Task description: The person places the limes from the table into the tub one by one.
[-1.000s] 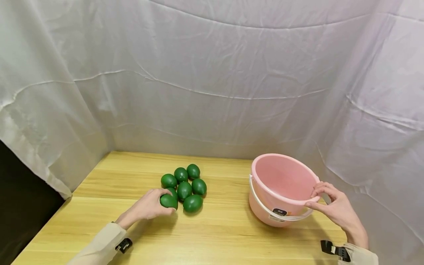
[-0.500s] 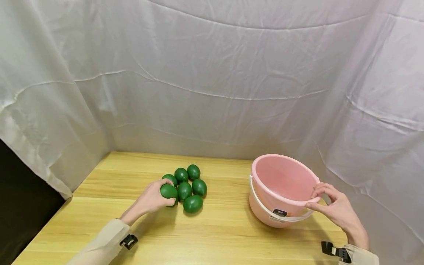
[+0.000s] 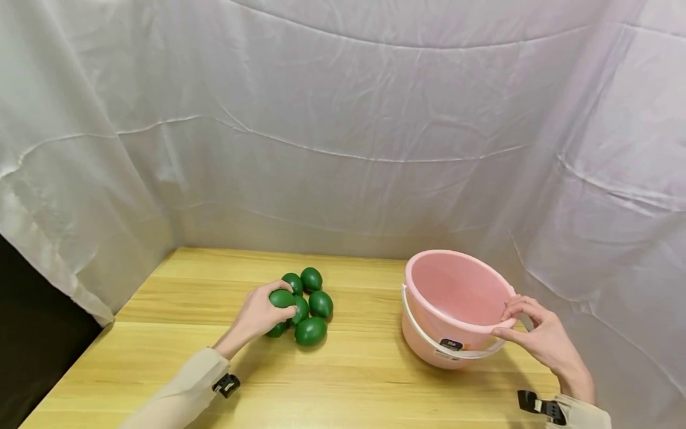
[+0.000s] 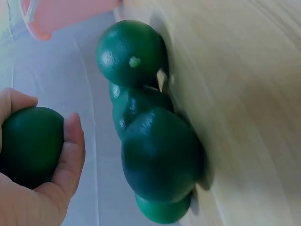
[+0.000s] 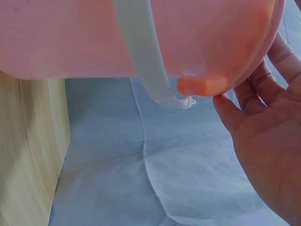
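A dark green lime [image 3: 281, 298] is gripped between the thumb and fingers of my left hand [image 3: 257, 311]. In the left wrist view this lime [image 4: 30, 146] is off the table, apart from the others. Several more limes [image 3: 311, 331] lie clustered under and beside the hand, which partly covers them; one lime [image 4: 129, 52] shows its pale stem end. On the right stands a pink bucket [image 3: 429, 325], its inside showing no contents. My right hand [image 3: 546, 336] pinches the bucket's near right rim, thumb outside and fingertips over the edge.
The bucket's white handle [image 3: 466, 354] hangs down across its front, under a black label [image 3: 451, 344]. Everything stands on a wooden table [image 3: 348, 387]. Pale grey cloth [image 3: 343, 196] hangs behind it and along both sides.
My left hand has lifted the lime from the cluster's near left and carried it away from me and slightly right, over the other limes. The right hand and bucket stay put.
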A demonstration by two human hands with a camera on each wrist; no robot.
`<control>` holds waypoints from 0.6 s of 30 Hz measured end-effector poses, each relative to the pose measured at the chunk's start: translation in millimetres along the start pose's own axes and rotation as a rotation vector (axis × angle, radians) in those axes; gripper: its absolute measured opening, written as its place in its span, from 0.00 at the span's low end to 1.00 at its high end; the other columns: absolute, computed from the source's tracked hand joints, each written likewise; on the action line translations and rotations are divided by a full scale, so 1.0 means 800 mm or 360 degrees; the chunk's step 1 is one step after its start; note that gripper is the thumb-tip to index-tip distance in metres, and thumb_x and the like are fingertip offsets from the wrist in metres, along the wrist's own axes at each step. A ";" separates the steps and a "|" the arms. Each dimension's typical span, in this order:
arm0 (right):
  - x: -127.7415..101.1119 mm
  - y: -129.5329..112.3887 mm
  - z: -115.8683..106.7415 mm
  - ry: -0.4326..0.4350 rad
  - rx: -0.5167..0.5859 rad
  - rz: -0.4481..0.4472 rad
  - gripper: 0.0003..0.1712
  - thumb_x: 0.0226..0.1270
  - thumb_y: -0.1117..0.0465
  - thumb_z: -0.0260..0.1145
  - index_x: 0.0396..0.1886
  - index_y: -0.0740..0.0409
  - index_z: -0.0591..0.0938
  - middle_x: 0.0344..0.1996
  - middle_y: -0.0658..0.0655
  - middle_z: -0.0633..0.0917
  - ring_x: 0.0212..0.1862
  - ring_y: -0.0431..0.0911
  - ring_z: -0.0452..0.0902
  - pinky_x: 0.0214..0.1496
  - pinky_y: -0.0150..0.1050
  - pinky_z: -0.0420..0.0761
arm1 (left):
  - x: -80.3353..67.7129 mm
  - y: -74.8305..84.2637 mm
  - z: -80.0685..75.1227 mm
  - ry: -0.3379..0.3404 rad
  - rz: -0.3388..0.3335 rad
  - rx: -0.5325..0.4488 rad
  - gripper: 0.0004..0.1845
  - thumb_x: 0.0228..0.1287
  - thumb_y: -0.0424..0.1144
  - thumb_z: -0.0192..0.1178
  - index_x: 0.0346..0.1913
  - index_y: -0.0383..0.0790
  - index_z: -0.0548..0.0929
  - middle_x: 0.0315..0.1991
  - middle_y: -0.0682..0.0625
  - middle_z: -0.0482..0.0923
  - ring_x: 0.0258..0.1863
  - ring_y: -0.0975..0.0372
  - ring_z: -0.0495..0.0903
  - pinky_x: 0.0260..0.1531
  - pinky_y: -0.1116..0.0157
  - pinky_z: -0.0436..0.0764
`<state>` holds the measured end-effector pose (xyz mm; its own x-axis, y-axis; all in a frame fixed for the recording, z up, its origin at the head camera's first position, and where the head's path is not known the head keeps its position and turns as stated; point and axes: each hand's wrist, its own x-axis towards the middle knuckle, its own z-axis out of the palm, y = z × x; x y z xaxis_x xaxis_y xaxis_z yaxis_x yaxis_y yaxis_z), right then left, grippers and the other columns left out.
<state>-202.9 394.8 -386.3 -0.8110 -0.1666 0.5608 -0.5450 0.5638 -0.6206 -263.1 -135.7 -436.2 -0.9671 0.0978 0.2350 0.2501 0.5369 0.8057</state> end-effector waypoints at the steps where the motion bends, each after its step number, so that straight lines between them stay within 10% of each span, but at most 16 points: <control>1: 0.001 -0.001 0.000 0.0000 -0.0008 0.0001 0.17 0.41 0.79 0.77 0.28 0.61 0.82 0.38 0.41 0.80 0.53 0.33 0.70 0.59 0.18 0.66 | 0.001 0.002 0.002 0.0004 -0.0014 -0.0030 0.19 0.51 0.42 0.71 0.48 0.49 0.82 0.40 0.44 0.82 0.25 0.57 0.83 0.22 0.65 0.81; 18: -0.001 0.003 0.002 0.0015 -0.0045 -0.0005 0.17 0.41 0.78 0.77 0.29 0.61 0.82 0.39 0.45 0.80 0.52 0.35 0.71 0.59 0.18 0.66 | 0.013 0.030 0.023 -0.0012 0.0015 -0.0263 0.11 0.54 0.41 0.71 0.41 0.54 0.85 0.37 0.46 0.81 0.25 0.53 0.83 0.22 0.64 0.81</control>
<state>-204.1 395.3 -389.2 -0.8071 -0.1610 0.5680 -0.5413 0.5859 -0.6031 -267.9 -106.3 -424.6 -0.9649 0.1087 0.2392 0.2628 0.3910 0.8821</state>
